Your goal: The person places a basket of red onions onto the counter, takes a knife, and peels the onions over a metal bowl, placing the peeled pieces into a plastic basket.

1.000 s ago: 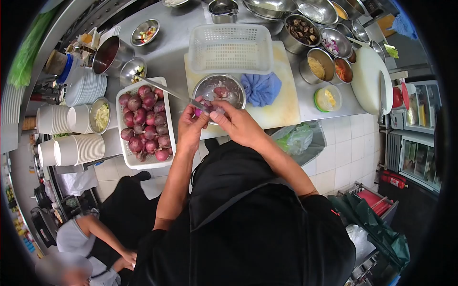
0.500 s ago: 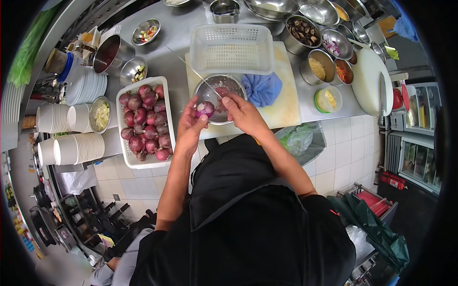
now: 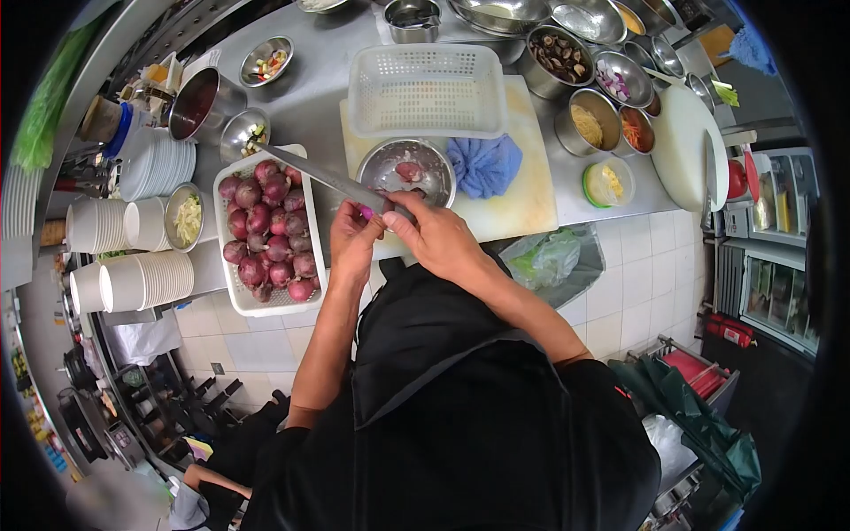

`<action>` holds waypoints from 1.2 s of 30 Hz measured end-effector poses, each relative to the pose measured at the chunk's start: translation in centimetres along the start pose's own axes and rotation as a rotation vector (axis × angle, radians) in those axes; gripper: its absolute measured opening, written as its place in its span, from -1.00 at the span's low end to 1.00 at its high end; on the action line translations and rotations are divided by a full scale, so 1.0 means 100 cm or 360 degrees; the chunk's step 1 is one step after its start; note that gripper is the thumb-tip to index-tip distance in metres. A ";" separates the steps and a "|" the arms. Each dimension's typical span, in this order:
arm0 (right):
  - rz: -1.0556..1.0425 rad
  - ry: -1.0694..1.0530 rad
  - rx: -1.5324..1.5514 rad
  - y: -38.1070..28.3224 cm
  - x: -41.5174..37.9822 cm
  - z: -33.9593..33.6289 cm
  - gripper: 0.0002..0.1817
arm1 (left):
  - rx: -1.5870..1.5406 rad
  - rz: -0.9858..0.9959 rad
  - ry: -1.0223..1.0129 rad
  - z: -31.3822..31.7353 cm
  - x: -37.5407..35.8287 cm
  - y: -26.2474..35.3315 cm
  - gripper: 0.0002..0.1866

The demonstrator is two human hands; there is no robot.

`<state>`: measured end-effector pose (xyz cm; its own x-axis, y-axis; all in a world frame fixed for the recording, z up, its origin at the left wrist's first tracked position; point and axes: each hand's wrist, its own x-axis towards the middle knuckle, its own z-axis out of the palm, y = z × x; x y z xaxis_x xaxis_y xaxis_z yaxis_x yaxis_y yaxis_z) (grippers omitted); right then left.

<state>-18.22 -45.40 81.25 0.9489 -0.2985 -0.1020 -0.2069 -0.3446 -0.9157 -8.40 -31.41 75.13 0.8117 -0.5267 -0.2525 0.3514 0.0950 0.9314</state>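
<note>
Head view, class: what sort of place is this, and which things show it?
Probably a restaurant kitchen: there are many onions, tall stacks of bowls and a knife in use.

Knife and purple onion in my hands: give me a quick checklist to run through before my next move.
1. Knife gripped in the right hand: ok.
2. Onion held in the left hand: ok, though only a bit shows.
3. Left fingers clear of the cutting edge: cannot tell; the blade hides the contact.
4. Blade clear of the onion basket: cannot tell; it overlaps a corner in view, height unclear.
5. Blue cloth away from the blade: ok.
</note>
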 end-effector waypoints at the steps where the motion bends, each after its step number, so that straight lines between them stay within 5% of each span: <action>1: 0.0010 0.0019 0.0004 0.000 0.001 0.000 -0.53 | 0.0058 -0.0017 -0.0011 -0.002 0.001 -0.002 -0.51; 5: 0.0017 0.0018 0.0313 0.022 0.011 0.002 -0.54 | 0.0045 0.0009 -0.0070 -0.002 -0.001 0.001 -0.37; 10: 0.0468 -0.0035 0.0737 0.032 0.022 -0.012 -0.48 | 0.0056 0.0017 -0.0162 -0.004 -0.004 0.007 -0.34; 14: 0.0208 -0.0099 0.0631 0.026 0.014 -0.014 -0.41 | 0.0093 -0.0015 -0.0220 -0.005 -0.005 0.010 -0.35; 20: 0.0455 -0.0275 0.0818 0.008 0.004 -0.016 -0.45 | -0.0117 -0.0039 -0.0229 -0.005 -0.002 0.007 -0.38; 30: 0.0287 -0.0056 0.0710 0.018 0.014 -0.007 -0.53 | -0.0390 -0.0161 -0.0229 -0.002 -0.001 0.002 -0.43; 36: 0.0488 -0.0091 0.0673 0.020 0.011 -0.021 -0.35 | -0.0538 -0.0261 -0.0192 -0.009 -0.004 0.009 -0.41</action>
<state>-18.10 -48.27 80.07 0.8737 -0.2764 -0.4003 -0.3742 0.1437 -0.9161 -7.99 -30.37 75.83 0.6783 -0.6516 -0.3396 0.6223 0.2636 0.7371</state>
